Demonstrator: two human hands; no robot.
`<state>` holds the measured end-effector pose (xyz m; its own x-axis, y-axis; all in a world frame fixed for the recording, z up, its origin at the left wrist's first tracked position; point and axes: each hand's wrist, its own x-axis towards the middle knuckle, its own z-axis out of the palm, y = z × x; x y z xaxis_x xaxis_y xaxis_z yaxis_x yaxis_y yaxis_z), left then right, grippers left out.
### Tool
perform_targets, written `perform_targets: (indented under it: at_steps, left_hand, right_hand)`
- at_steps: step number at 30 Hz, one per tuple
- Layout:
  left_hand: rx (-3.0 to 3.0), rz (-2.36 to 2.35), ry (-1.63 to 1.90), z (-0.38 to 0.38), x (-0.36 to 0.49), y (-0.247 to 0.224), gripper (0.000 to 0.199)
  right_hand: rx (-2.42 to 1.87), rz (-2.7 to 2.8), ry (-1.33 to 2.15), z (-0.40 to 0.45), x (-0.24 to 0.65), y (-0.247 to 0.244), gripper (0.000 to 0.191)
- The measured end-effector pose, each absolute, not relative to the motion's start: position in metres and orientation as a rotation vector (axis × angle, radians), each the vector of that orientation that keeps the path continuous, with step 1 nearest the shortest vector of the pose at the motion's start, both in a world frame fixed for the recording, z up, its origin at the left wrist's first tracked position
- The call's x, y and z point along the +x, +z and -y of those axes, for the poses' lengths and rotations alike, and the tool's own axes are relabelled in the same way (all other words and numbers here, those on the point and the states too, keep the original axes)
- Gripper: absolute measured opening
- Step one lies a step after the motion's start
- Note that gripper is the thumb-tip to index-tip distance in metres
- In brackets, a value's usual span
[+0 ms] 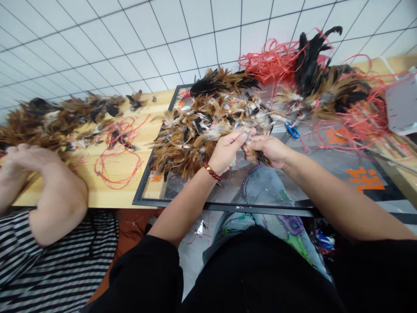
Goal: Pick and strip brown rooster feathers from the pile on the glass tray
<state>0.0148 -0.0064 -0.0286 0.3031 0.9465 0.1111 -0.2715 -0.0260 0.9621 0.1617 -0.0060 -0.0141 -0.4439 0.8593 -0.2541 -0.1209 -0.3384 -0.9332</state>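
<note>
My left hand (pixel 228 150) and my right hand (pixel 265 150) meet over the near right edge of a big heap of brown, black and white feathers (pixel 192 134). Both are closed, fingertips pinched together around a small bunch of feathers (pixel 260 157). Brown and dark tips of this bunch hang below my right hand, while its pale end lies between the fingertips. My fingers cover much of it. Beneath is a dark-framed glass panel (pixel 208 204) with orange characters. Blue thread snips (pixel 292 130) lie to the right of my right hand.
Tangled red plastic strips (pixel 273 61) lie by the tiled wall, near long black feathers (pixel 308 65). A white box (pixel 402 104) stands at far right. To the left, a co-worker's hands (pixel 29 158) are near more feathers (pixel 65 117) and loose red strips (pixel 119 169) on the wooden table (pixel 143 152).
</note>
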Motion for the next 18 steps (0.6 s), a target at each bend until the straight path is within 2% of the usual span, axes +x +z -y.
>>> perform_targets:
  at_steps: [4, 8, 14, 18]
  left_hand:
    - [1.050, -0.715, 1.152, 0.007, 0.014, -0.025, 0.021]
    - [0.760, -0.666, 1.306, 0.001, 0.008, -0.020, 0.025]
    - [0.516, -0.602, 1.382, -0.004, -0.005, -0.008, 0.033]
    - [0.471, -0.641, 1.359, 0.000, -0.008, 0.000, 0.033]
  right_hand:
    - [-1.009, 1.215, 1.962, 0.005, 0.166, -0.012, 0.029]
    - [-1.022, 1.476, 1.858, -0.004, 0.175, -0.016, 0.031]
    - [-1.327, 1.693, 0.804, -0.018, 0.185, -0.028, 0.015]
    - [-1.229, 1.983, 0.544, -0.009, 0.167, -0.036, 0.014]
